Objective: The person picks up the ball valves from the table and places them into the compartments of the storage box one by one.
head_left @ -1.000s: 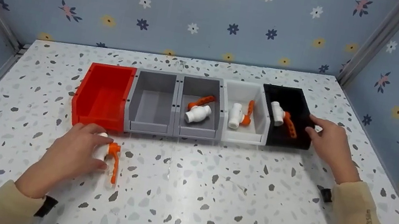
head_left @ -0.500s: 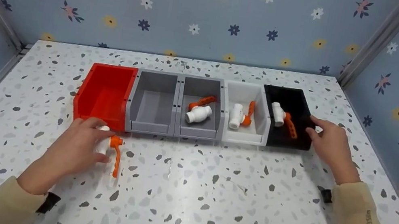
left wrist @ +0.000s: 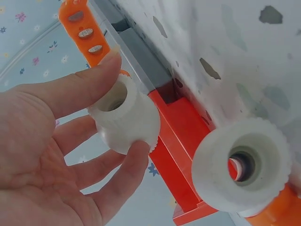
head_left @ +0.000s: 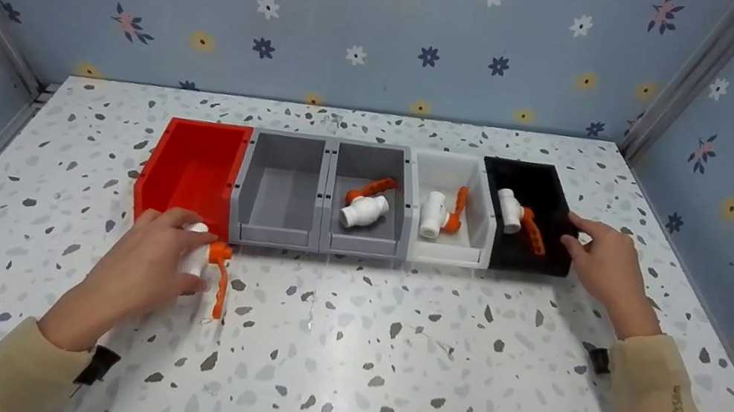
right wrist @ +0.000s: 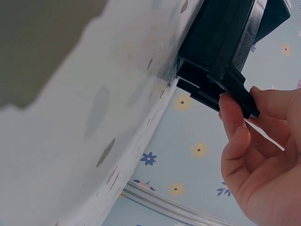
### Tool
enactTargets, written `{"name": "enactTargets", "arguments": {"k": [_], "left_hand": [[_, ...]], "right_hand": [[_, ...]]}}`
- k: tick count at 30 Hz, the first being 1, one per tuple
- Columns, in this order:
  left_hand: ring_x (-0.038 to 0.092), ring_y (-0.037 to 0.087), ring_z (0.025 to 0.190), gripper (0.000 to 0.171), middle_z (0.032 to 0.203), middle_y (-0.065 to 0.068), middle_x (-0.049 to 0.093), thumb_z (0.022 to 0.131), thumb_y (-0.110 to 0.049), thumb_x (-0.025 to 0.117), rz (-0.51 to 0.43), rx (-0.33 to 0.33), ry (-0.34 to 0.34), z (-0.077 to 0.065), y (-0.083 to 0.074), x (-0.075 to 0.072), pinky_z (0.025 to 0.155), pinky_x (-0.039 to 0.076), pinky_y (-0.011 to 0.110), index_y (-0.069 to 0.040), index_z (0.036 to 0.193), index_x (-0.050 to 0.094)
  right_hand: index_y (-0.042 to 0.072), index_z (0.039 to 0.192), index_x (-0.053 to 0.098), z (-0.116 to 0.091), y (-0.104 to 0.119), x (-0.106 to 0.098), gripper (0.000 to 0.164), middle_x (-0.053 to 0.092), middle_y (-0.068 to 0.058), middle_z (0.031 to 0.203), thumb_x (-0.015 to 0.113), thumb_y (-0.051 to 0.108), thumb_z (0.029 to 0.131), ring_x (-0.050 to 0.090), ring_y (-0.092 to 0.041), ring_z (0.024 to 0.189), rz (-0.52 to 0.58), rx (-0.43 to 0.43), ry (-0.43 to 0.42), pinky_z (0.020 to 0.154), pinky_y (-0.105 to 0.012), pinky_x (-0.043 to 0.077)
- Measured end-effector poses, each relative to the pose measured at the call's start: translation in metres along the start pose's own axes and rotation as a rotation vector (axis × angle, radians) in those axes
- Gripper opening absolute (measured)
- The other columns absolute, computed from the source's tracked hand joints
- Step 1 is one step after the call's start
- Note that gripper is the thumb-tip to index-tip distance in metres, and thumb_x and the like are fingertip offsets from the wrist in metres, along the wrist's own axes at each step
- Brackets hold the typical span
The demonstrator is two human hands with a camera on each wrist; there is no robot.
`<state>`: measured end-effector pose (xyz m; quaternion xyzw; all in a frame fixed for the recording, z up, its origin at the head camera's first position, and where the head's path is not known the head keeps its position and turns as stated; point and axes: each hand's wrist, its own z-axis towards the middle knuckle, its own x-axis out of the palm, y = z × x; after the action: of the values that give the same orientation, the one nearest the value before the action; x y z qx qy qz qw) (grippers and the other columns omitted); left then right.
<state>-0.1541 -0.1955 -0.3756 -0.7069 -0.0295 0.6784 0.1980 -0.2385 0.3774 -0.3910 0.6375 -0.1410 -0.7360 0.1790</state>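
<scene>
My left hand [head_left: 141,268] grips a white ball valve [head_left: 195,259] with an orange lever, in front of the red bin [head_left: 192,168]. In the left wrist view, the thumb and fingers wrap the white valve body, and the lever points up and left. A second white valve [left wrist: 240,165] with an orange part shows close to that camera; in the head view it is hidden. At the far right, my right hand [head_left: 603,259] pinches the side wall of the black bin [head_left: 527,261] between thumb and fingers, which the right wrist view shows close up.
Between red and black stand two grey bins [head_left: 275,236] and a white bin [head_left: 449,253], all in one row. One valve each lies in the right grey, white and black bins. Flowered panels [head_left: 398,30] wall in the speckled table [head_left: 346,368] behind and at both sides.
My left hand has lifted the valve slightly and shifted it a little toward the red bin; the lever's tip is higher in the view. My right hand has stayed on the black bin.
</scene>
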Motion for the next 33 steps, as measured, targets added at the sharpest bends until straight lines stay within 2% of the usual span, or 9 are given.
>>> {"name": "enactTargets", "arguments": {"k": [15,19,27,33], "left_hand": [[0.041,0.043,0.123,0.066,0.138,0.021,0.048,0.075,-0.018,0.089,-0.044,-0.013,-0.019,0.016,-0.007,-0.007,0.086,0.053,0.057,-0.009,0.135,0.064],[0.040,0.043,0.123,0.065,0.139,0.021,0.048,0.075,-0.017,0.088,-0.052,-0.003,-0.027,0.020,-0.010,-0.008,0.086,0.053,0.055,-0.009,0.134,0.064],[0.039,0.040,0.125,0.062,0.140,0.019,0.048,0.075,-0.016,0.088,-0.084,0.026,-0.062,0.034,-0.015,-0.011,0.089,0.051,0.055,-0.011,0.132,0.066],[0.039,0.040,0.125,0.060,0.141,0.019,0.048,0.075,-0.017,0.087,-0.098,0.045,-0.079,0.044,-0.021,-0.013,0.089,0.051,0.055,-0.011,0.132,0.066]], "right_hand": [[0.006,0.148,0.048,0.001,-0.001,0.000,0.049,0.052,-0.025,0.141,0.058,0.022,0.102,0.059,-0.032,0.087,0.001,0.013,0.004,0.078,-0.050,0.048],[0.006,0.147,0.048,0.001,-0.001,0.001,0.049,0.052,-0.025,0.141,0.058,0.022,0.102,0.060,-0.033,0.090,0.005,0.005,0.005,0.081,-0.051,0.048],[0.005,0.147,0.049,0.000,0.000,0.002,0.048,0.054,-0.027,0.138,0.057,0.021,0.103,0.061,-0.032,0.086,0.001,-0.014,-0.008,0.076,-0.050,0.048],[0.006,0.147,0.048,0.000,-0.001,0.000,0.048,0.052,-0.026,0.141,0.057,0.022,0.102,0.061,-0.033,0.091,0.003,-0.007,-0.001,0.079,-0.051,0.049]]}}
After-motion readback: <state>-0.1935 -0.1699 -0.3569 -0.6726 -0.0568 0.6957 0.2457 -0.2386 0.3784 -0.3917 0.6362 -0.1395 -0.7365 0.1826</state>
